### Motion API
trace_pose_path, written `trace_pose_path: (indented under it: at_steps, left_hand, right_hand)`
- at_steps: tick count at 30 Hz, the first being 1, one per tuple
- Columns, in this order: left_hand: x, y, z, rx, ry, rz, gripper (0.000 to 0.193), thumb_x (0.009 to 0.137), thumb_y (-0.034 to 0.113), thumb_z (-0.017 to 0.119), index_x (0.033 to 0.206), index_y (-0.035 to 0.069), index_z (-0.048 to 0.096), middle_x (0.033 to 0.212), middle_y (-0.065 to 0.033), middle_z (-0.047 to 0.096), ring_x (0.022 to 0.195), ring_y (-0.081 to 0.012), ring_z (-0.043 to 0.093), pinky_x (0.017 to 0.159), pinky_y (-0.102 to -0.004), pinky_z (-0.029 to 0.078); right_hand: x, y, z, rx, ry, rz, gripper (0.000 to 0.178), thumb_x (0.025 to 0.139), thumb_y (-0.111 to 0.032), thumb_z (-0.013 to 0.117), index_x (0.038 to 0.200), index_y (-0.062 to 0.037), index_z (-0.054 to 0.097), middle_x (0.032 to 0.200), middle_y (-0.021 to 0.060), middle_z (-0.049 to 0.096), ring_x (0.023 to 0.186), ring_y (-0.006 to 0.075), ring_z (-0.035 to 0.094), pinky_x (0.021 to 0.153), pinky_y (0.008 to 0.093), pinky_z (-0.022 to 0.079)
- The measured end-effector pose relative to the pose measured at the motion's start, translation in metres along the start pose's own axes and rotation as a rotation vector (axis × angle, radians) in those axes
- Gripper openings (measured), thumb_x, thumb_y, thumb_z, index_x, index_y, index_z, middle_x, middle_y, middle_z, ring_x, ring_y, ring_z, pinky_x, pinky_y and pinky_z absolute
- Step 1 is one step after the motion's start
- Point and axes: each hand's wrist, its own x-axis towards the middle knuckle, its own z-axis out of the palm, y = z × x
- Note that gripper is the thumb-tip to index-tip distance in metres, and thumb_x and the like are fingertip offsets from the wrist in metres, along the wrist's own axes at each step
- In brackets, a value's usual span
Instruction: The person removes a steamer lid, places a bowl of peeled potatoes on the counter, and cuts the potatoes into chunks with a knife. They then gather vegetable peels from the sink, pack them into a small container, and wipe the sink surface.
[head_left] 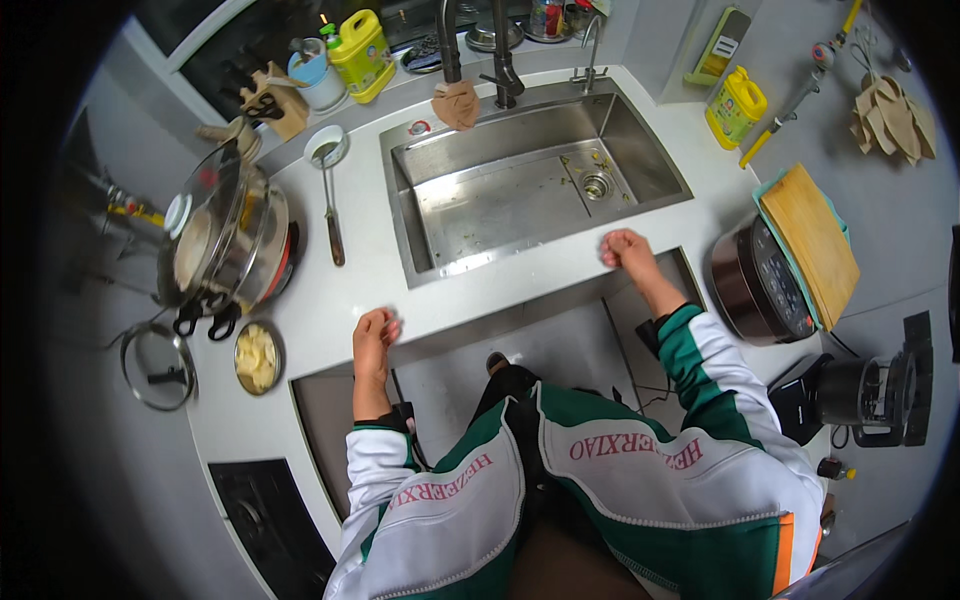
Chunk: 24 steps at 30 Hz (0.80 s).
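My left hand [376, 330] is over the front edge of the white countertop [345, 290], fingers curled in loosely, and I see nothing in it. My right hand [627, 250] is closed in a loose fist by the counter's front rim, just below the sink's right part, also with no object showing. Between and beyond them lies a steel sink [480, 200], wet, with green and yellow scraps around its drain [595, 184]. Left of the sink, a small strainer with a dark handle [333, 215] lies on the counter. Both hands are apart from it.
On the left stand a steamer pot [262, 235], a bowl of pale yellow pieces [257, 358] and a glass lid [158, 366]. To the right are a rice cooker [745, 280], a wooden cutting board [812, 245] and a yellow jug [736, 108]. A dark faucet [506, 75] rises behind the sink.
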Motion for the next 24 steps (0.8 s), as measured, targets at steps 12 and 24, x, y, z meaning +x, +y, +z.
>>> trace_pose_path:
  at_steps: [12,24]
  left_hand:
    - [0.157,0.017,0.083,1.003,0.006,0.059,0.086,0.086,0.042,0.064,0.152,0.009,0.020,0.160,-0.0167,0.000,0.148,-0.0320,-0.005,0.112,-0.0573,-0.007]
    - [0.147,0.014,0.100,1.227,0.066,0.051,0.099,0.084,0.042,0.067,0.155,0.014,0.003,0.161,-0.0119,-0.007,0.148,-0.0294,-0.011,0.111,-0.0551,-0.011]
  right_hand:
    - [0.202,-0.040,0.000,-0.605,0.024,0.034,0.036,0.085,-0.023,0.065,0.113,-0.0008,0.063,0.099,0.0111,0.069,0.089,0.0230,0.064,0.082,0.0316,0.049]
    - [0.409,0.078,-0.036,-1.236,0.108,-0.034,0.079,0.093,-0.050,0.052,0.148,-0.0011,0.023,0.151,0.0326,0.019,0.139,0.0489,0.019,0.114,0.0507,0.020]
